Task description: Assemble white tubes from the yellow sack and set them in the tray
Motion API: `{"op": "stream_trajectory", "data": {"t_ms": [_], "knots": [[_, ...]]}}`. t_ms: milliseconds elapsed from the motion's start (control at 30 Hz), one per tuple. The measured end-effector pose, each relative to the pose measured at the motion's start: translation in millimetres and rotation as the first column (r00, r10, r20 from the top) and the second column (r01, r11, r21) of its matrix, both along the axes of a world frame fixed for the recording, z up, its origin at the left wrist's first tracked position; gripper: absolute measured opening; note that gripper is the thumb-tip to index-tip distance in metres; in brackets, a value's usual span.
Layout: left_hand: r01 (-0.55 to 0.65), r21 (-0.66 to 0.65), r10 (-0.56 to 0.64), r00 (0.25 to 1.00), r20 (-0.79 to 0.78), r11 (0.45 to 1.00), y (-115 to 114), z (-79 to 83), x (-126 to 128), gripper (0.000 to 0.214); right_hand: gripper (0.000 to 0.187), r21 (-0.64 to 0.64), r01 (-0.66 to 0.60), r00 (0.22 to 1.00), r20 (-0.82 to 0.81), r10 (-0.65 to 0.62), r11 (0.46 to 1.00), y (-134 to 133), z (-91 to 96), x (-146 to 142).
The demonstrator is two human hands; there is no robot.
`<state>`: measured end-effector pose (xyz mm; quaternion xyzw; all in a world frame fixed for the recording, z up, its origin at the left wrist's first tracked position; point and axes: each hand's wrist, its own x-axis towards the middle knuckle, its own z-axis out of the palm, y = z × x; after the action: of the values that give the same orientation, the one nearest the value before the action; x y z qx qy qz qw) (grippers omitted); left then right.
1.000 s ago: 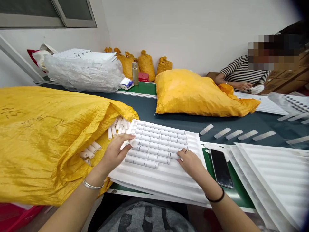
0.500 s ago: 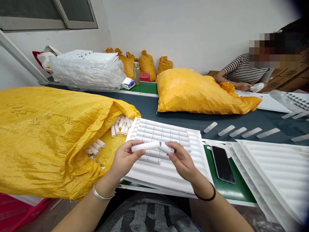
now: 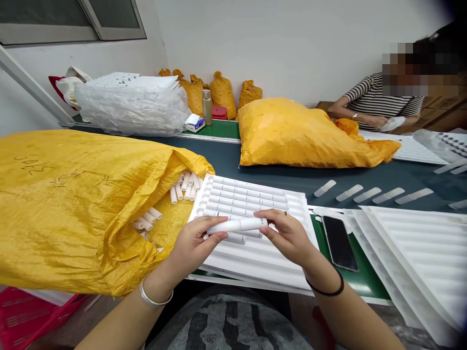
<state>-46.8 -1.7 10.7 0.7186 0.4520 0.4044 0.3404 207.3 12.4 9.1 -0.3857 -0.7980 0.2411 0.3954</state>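
My left hand (image 3: 195,240) is closed, thumb and fingers pinching a plain white tube (image 3: 229,226). In my right hand (image 3: 290,238), also closed, is a white printed tube (image 3: 252,223) with small dark marks near its end. The two tubes meet end to end in one nearly straight line; I cannot tell whether one fits inside the other. Below them lies a white grooved tray (image 3: 270,262), its far grooves holding rows of printed tubes (image 3: 251,193). Left of the tray, an open yellow sack (image 3: 91,194) shows loose white tubes (image 3: 188,184) at its mouth.
A phone (image 3: 339,243) lies right of the tray, beside stacked white trays (image 3: 416,243). Several translucent tubes (image 3: 367,195) rest on the dark belt (image 3: 292,180). Behind are a full orange sack (image 3: 292,133), a plastic-wrapped stack (image 3: 131,109) and a person in a striped top (image 3: 394,104).
The two tubes, angled to each other with the right one tilted before, now line up end to end. My right hand has turned and shifted slightly right.
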Motion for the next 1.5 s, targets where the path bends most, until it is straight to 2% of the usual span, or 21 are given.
{"op": "stream_trajectory", "data": {"t_ms": [133,233,367,433,533,700,833,933,1100,1200,1267,1333,1367,1400,1433,1467,1500], "knots": [[0.03,0.24,-0.023,0.999,-0.032,0.97,1,1.4,2,0.028,0.023,-0.055,0.044,0.999,-0.015,-0.045,0.998,-2,4.1,1],[0.043,0.24,-0.024,0.996,-0.083,0.97,2,6.1,3,0.029,0.023,-0.043,0.058,0.998,-0.004,-0.059,0.997,-4,4.9,2],[0.09,0.178,-0.063,0.987,-0.151,0.98,8,10.4,7,0.04,0.025,0.067,-0.01,1.0,0.01,0.01,0.998,-5,3.1,-1],[0.124,0.228,-0.088,0.983,-0.161,0.966,11,10.0,8,0.034,0.025,0.122,-0.05,0.999,0.004,0.05,0.991,-5,1.2,-4],[0.125,0.356,-0.076,0.986,-0.149,0.926,13,7.7,10,0.028,0.026,0.148,-0.044,0.999,-0.023,0.048,0.988,-5,-1.7,-6],[0.133,0.525,-0.031,0.98,-0.199,0.84,10,2.0,10,0.045,0.025,0.03,0.037,0.999,-0.028,-0.036,0.999,-8,-2.7,-6],[0.155,0.57,0.0,0.965,-0.263,0.807,10,0.5,9,0.048,0.028,-0.194,0.055,0.987,-0.136,-0.083,0.979,-8,-2.2,-8],[0.214,0.555,-0.008,0.937,-0.35,0.804,11,1.6,10,0.056,0.03,-0.322,0.012,0.974,-0.212,-0.084,0.947,-6,-1.7,-10],[0.226,0.442,-0.03,0.913,-0.407,0.868,8,-4.0,20,0.076,0.028,-0.307,-0.001,0.989,-0.142,-0.045,0.952,-12,-4.6,-18],[0.288,0.349,-0.135,0.906,-0.402,0.892,3,-12.8,22,0.082,0.024,-0.221,-0.067,0.995,0.054,0.081,0.973,-13,-13.8,-26],[0.324,0.256,-0.182,0.872,-0.455,0.911,5,-20.2,10,0.082,0.018,-0.15,-0.036,0.963,0.26,0.075,0.988,1,-22.1,-24],[0.213,0.144,-0.108,0.844,-0.526,0.966,14,-30.3,-18,0.072,0.016,-0.08,0.174,0.913,0.386,-0.13,0.982,30,-28.6,-8],[0.081,0.08,-0.025,0.842,-0.539,0.993,21,-36.9,-38,0.066,0.017,-0.051,0.335,0.869,0.403,-0.288,0.941,49,-30.5,7],[-0.067,0.015,0.065,0.843,-0.534,0.998,29,-44.4,-61,0.064,0.02,-0.033,0.457,0.822,0.398,-0.408,0.889,69,-31.7,26],[-0.206,-0.088,0.13,0.84,-0.527,0.975,36,-52.6,-85,0.064,0.025,-0.011,0.566,0.763,0.387,-0.518,0.824,88,-32.6,48],[-0.35,-0.202,0.204,0.832,-0.515,0.915,43,-61.0,-108,0.065,0.029,-0.004,0.666,0.691,0.38,-0.614,0.746,106,-33.6,71],[-0.456,-0.318,0.263,0.826,-0.498,0.831,47,-69.1,-128,0.066,0.032,-0.013,0.753,0.611,0.383,-0.692,0.658,121,-35.3,94]]}}
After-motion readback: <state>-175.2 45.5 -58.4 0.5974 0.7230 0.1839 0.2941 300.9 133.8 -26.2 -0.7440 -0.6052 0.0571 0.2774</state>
